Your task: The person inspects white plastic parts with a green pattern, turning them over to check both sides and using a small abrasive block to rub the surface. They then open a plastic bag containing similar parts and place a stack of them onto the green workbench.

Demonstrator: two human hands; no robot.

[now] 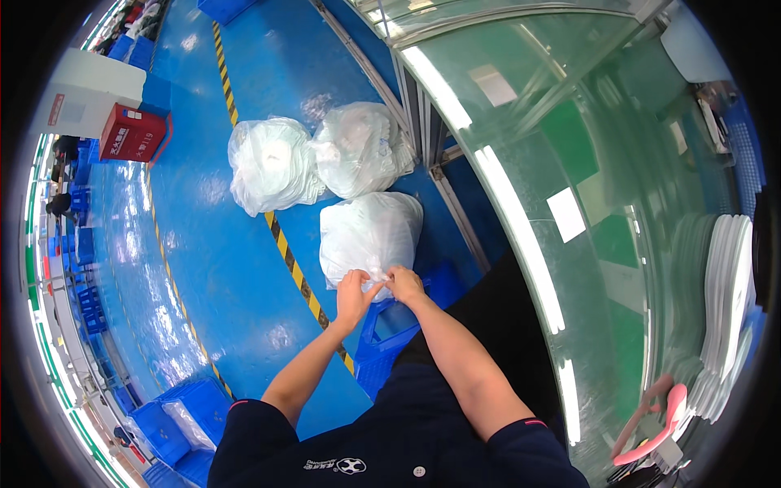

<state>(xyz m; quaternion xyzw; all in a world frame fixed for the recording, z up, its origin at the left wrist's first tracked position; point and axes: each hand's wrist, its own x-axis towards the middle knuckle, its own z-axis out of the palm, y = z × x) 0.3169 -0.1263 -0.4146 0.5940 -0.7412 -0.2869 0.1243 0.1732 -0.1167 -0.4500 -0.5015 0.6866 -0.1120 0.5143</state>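
Both of my hands meet at the gathered top of a full white plastic bag (370, 232), which sits just in front of me. My left hand (355, 294) pinches the bunched plastic from the left. From the right, my right hand (404, 285) pinches the same gathered part, with its fingers close to the left thumb. Whether the plastic is knotted between the fingers is too small to tell. Beyond it stand two more filled bags, a white plastic bag (272, 167) on the left and a clearer plastic bag (358, 150) on the right, touching each other.
A blue plastic basket (378, 362) stands by my legs. Yellow-black tape (286, 252) crosses the blue floor. To the right is a glass-panelled partition (521, 244) with a metal frame. A red box (133, 132) stands far left, and blue crates (175, 427) lie lower left.
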